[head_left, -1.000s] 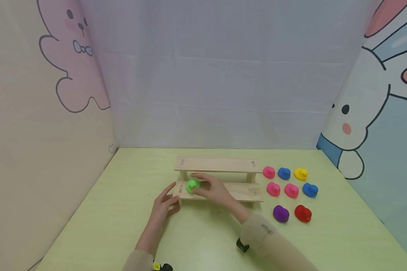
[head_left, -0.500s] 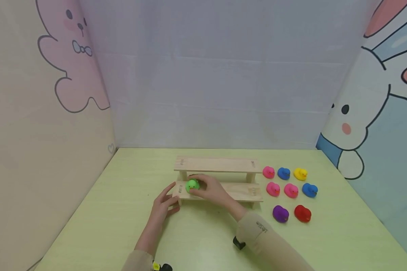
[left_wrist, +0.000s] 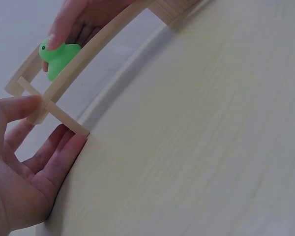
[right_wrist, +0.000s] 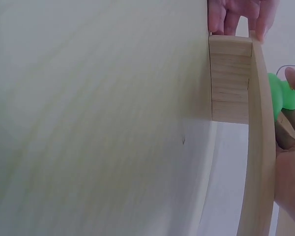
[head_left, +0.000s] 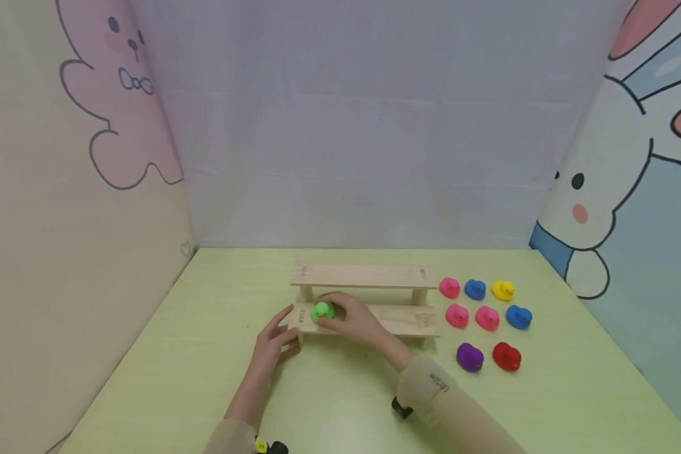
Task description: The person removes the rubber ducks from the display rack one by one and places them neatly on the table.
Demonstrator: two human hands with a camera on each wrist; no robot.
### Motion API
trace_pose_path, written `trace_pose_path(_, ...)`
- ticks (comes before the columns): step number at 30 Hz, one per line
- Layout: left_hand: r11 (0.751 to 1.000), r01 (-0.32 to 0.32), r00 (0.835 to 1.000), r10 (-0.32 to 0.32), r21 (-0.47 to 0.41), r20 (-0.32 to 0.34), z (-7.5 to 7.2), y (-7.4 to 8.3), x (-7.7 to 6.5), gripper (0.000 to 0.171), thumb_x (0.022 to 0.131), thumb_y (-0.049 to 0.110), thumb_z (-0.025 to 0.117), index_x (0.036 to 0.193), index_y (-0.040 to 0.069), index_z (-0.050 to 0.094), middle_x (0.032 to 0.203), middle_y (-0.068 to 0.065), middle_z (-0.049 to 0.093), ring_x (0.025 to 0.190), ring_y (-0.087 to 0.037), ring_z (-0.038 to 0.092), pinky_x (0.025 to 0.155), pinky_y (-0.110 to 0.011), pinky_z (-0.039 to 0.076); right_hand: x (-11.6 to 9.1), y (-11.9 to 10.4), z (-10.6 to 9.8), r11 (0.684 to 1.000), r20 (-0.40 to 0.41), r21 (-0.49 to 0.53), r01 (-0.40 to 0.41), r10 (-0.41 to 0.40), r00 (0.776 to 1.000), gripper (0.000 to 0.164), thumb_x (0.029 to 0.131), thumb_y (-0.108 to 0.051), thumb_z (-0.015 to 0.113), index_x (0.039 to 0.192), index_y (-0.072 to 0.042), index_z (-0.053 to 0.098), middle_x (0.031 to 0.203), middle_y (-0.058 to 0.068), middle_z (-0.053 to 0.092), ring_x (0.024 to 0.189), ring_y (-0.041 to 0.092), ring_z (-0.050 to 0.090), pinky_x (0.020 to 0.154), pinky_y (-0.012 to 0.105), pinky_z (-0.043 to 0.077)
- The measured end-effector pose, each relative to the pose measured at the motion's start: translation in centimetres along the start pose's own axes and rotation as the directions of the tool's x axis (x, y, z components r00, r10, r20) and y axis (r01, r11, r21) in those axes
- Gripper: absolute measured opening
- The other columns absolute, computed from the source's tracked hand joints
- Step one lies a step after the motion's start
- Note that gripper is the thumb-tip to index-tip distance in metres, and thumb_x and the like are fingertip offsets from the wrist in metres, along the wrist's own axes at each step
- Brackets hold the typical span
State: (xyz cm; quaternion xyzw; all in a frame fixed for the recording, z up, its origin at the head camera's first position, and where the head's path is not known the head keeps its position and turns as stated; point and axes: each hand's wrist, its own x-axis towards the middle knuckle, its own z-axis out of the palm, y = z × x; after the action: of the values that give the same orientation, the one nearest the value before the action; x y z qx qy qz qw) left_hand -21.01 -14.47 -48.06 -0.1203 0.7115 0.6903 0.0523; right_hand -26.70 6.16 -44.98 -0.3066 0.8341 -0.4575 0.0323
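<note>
A two-tier wooden shelf (head_left: 400,320) stands on the table, its upper board behind the lower one. My right hand (head_left: 354,320) pinches a green rubber duck (head_left: 321,311) between thumb and fingers at the left part of the lower board. In the left wrist view, the duck (left_wrist: 63,60) sits right at that board, a thumb against its head. My left hand (head_left: 270,342) holds the shelf's left end. Its thumb lies on the front corner of the lower board, while other fingertips touch the leg (left_wrist: 66,118) below. In the right wrist view, part of the right hand is cut off.
Right of the shelf, several rubber ducks lie in rows: pink (head_left: 449,287), blue (head_left: 475,289) and yellow (head_left: 502,290) at the back, more pink and blue in the middle, purple (head_left: 470,357) and red (head_left: 507,356) in front. Printed cloth walls enclose the table (head_left: 340,403).
My right hand and sleeve have shifted slightly left, with the duck still in the fingers. The left hand stays at the shelf's end.
</note>
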Motion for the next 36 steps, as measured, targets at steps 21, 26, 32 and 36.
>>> trace_pose_path(21, 1.0, 0.024, 1.0, -0.025, -0.005, -0.011, 0.0, 0.3, -0.1, 0.058, 0.097, 0.017, 0.06, 0.151, 0.025, 0.041, 0.121, -0.011, 0.058, 0.097, -0.014, 0.064, 0.087, -0.038, 0.061, -4.0, 0.3, -4.2, 0.995, 0.013, 0.099, -0.017, 0.016, 1.0, 0.039, 0.086, -0.021, 0.077, 0.124, -0.017, 0.066, 0.128, 0.002, 0.066, 0.107, 0.021, 0.062, 0.092, 0.043, 0.057)
trace_pose_path(26, 1.0, 0.016, 1.0, -0.016, -0.003, -0.012, 0.1, 0.2, 0.0, 0.057, 0.097, 0.017, 0.061, 0.15, 0.026, 0.042, 0.118, -0.009, 0.057, 0.095, -0.013, 0.063, 0.086, -0.037, 0.062, -5.0, 0.4, -5.6, 0.997, 0.016, 0.083, 0.0, -0.002, 1.0, 0.04, 0.086, -0.023, 0.077, 0.124, -0.02, 0.066, 0.13, 0.001, 0.065, 0.109, 0.02, 0.062, 0.089, 0.035, 0.059)
trace_pose_path(32, 1.0, 0.005, 1.0, -0.005, -0.01, -0.008, 0.1, 0.1, -0.1, 0.057, 0.097, 0.017, 0.06, 0.15, 0.025, 0.042, 0.115, -0.008, 0.057, 0.094, -0.014, 0.064, 0.086, -0.037, 0.062, -6.5, 0.2, -7.4, 0.999, -0.002, 0.045, 0.007, -0.007, 1.0, 0.038, 0.085, -0.023, 0.078, 0.121, -0.022, 0.067, 0.131, 0.001, 0.065, 0.114, 0.013, 0.059, 0.088, 0.032, 0.057)
trace_pose_path(36, 1.0, 0.002, 1.0, -0.002, -0.011, -0.007, 0.1, 0.2, -0.2, 0.057, 0.097, 0.016, 0.06, 0.15, 0.025, 0.042, 0.115, -0.008, 0.056, 0.094, -0.014, 0.063, 0.086, -0.037, 0.062, -7.6, 0.2, -8.7, 0.999, -0.043, 0.041, -0.009, 0.011, 0.999, 0.04, 0.084, -0.02, 0.079, 0.122, -0.019, 0.067, 0.132, 0.003, 0.064, 0.114, 0.012, 0.058, 0.089, 0.031, 0.056)
